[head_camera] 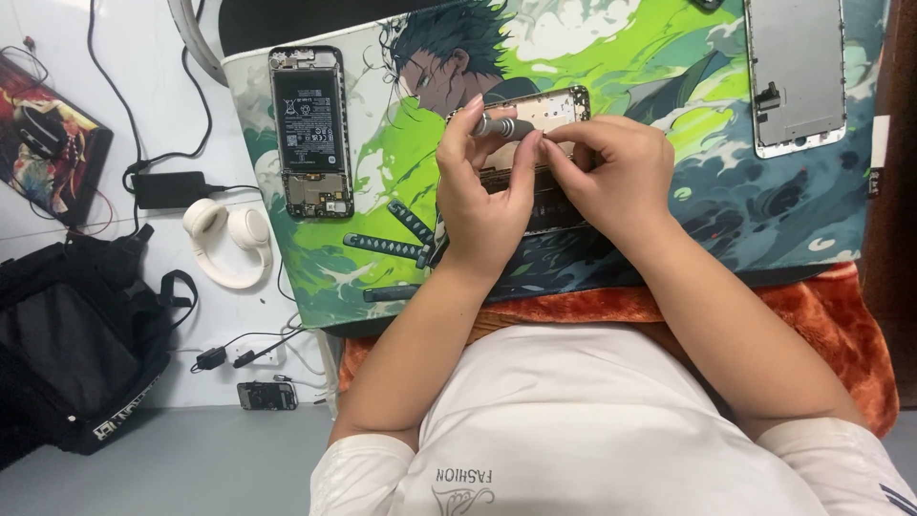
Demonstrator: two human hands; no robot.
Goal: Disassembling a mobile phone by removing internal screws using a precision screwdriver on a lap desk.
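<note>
Green illustrated mat fills upper frame. Opened phone frame at upper centre, under both hands, long axis apparently up-down, partly hidden. Left hand pinches small grey screwdriver, shaft lying left-right, tip pointing right. Right hand closed, fingertips meeting tip; equally near.

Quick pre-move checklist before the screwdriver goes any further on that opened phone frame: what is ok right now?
1. Left hand grips screwdriver: ok.
2. Right hand at the driver tip, fingers pinched: ok.
3. Phone frame lies flat on the printed mat: ok.
4. Tip seated in a screw: cannot tell, fingers hide it.
5. Second opened phone lies apart, left of the work: ok.
6. Screen panel apart at upper right: ok.
</note>
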